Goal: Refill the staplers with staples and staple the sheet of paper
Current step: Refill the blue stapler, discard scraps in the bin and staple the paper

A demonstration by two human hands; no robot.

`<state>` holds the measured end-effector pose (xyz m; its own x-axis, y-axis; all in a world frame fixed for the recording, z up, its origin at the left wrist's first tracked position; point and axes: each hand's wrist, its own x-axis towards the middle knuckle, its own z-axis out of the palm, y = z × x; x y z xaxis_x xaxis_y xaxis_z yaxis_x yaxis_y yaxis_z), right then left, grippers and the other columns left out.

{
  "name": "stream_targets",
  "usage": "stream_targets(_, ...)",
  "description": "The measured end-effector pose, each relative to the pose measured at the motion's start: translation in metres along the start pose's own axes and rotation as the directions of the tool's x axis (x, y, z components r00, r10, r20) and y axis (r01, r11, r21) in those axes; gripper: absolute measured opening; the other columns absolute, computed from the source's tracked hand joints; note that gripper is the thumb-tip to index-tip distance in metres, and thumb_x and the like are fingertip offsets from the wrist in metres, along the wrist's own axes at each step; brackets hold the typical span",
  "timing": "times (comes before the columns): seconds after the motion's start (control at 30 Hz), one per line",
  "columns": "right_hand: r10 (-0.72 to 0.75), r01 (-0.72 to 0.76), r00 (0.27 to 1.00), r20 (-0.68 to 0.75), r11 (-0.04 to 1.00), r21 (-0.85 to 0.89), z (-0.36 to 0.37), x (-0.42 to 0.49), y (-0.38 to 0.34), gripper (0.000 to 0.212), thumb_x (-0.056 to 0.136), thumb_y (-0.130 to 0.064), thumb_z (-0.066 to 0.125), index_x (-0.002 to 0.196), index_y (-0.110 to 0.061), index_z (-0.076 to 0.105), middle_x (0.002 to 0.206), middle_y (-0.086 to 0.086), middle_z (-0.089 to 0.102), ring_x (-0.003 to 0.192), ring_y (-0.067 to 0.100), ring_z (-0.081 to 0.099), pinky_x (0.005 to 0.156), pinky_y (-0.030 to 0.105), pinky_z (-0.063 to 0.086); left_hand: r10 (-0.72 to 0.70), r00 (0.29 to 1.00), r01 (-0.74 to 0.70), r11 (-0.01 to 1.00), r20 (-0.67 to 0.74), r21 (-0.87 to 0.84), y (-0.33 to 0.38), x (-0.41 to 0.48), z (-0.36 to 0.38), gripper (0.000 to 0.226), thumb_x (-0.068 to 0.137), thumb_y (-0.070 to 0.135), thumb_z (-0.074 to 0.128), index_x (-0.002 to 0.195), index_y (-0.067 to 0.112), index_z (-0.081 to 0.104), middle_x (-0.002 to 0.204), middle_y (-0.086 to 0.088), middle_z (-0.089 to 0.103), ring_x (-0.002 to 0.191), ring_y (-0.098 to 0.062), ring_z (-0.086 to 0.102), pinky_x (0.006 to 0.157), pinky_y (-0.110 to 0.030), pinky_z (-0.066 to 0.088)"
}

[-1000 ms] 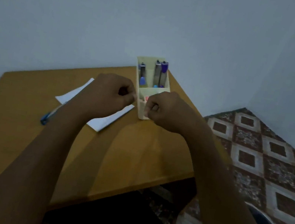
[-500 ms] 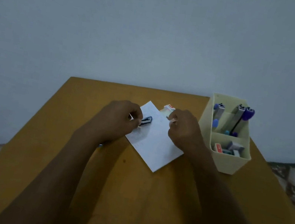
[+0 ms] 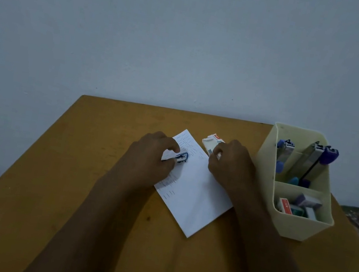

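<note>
A white printed sheet of paper (image 3: 192,192) lies cornerwise on the wooden table (image 3: 70,188). My left hand (image 3: 149,157) holds a small blue stapler (image 3: 181,157) over the sheet's upper left part. My right hand (image 3: 230,165) rests at the sheet's right edge, its fingertips pinching a small object, likely a strip of staples, too small to tell. Just behind those fingers lies a white staple box (image 3: 211,141) with a red label.
A cream desk organiser (image 3: 296,226) stands at the table's right edge. Its back compartment holds blue and purple staplers (image 3: 312,160) upright; the front one holds small staple boxes (image 3: 295,206). A grey wall rises behind the table. Patterned floor shows at both sides.
The view swung from the table's right corner to a frontal look. Both hands moved down onto the sheet; the blue stapler now shows in my left hand.
</note>
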<state>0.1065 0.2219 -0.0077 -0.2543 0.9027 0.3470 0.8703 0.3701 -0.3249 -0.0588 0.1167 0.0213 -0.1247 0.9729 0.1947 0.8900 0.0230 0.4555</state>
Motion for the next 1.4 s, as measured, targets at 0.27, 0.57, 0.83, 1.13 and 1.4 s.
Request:
stream_targets(0.27, 0.077, -0.075, 0.997, -0.021, 0.993, 0.092, 0.01, 0.011, -0.001, 0.031, 0.083, -0.026, 0.057, 0.105, -0.007, 0.07, 0.109, 0.014, 0.061, 0.1, 0.028, 0.057, 0.079, 0.031, 0.05, -0.005, 0.999, 0.001, 0.996, -0.043, -0.086, -0.012, -0.008, -0.002, 0.028, 0.089, 0.025, 0.064, 0.117, 0.023, 0.062, 0.12, 0.006, 0.058, 0.107, -0.009, 0.052, 0.086, -0.021, 0.039)
stream_targets(0.57, 0.116, -0.118, 0.993, 0.025, 0.979, 0.165, 0.014, 0.014, -0.003, 0.026, 0.077, -0.025, 0.068, 0.094, -0.007, 0.073, 0.103, 0.014, 0.062, 0.095, 0.028, 0.058, 0.081, 0.036, 0.054, -0.027, 0.999, 0.024, 0.994, -0.024, -0.104, -0.022, -0.017, -0.007, 0.03, 0.087, 0.028, 0.067, 0.116, 0.025, 0.062, 0.116, 0.007, 0.059, 0.102, -0.007, 0.054, 0.084, -0.023, 0.043)
stream_targets(0.83, 0.066, -0.035, 0.993, -0.095, 0.954, 0.297, 0.019, 0.01, 0.001, 0.01, 0.075, -0.017, 0.069, 0.08, -0.009, 0.072, 0.092, 0.016, 0.064, 0.085, 0.032, 0.058, 0.069, 0.03, 0.046, -0.026, 1.0, 0.024, 0.992, -0.015, -0.122, -0.021, -0.02, -0.004, 0.03, 0.087, 0.023, 0.066, 0.117, 0.023, 0.062, 0.116, 0.004, 0.06, 0.104, -0.011, 0.055, 0.087, -0.03, 0.048)
stream_targets(1.13, 0.008, 0.056, 0.982, -0.189, 0.942, 0.331, 0.019, 0.009, 0.006, 0.007, 0.073, -0.005, 0.064, 0.075, -0.002, 0.07, 0.084, 0.017, 0.068, 0.079, 0.032, 0.061, 0.063, 0.029, 0.047, -0.028, 1.0, 0.027, 0.994, -0.01, -0.108, -0.02, -0.02, -0.002, 0.03, 0.088, 0.023, 0.064, 0.118, 0.022, 0.062, 0.115, 0.003, 0.06, 0.103, -0.011, 0.055, 0.088, -0.033, 0.049)
stream_targets(1.4, 0.107, 0.021, 0.973, -0.204, 0.841, 0.541, 0.007, 0.006, -0.003, 0.011, 0.072, -0.011, 0.064, 0.072, -0.001, 0.062, 0.079, 0.011, 0.07, 0.072, 0.01, 0.056, 0.054, 0.004, 0.032, -0.027, 0.999, 0.024, 0.995, -0.037, -0.099, -0.02, -0.02, -0.002, 0.031, 0.087, 0.021, 0.065, 0.118, 0.021, 0.063, 0.115, 0.004, 0.061, 0.102, -0.01, 0.055, 0.085, -0.026, 0.047)
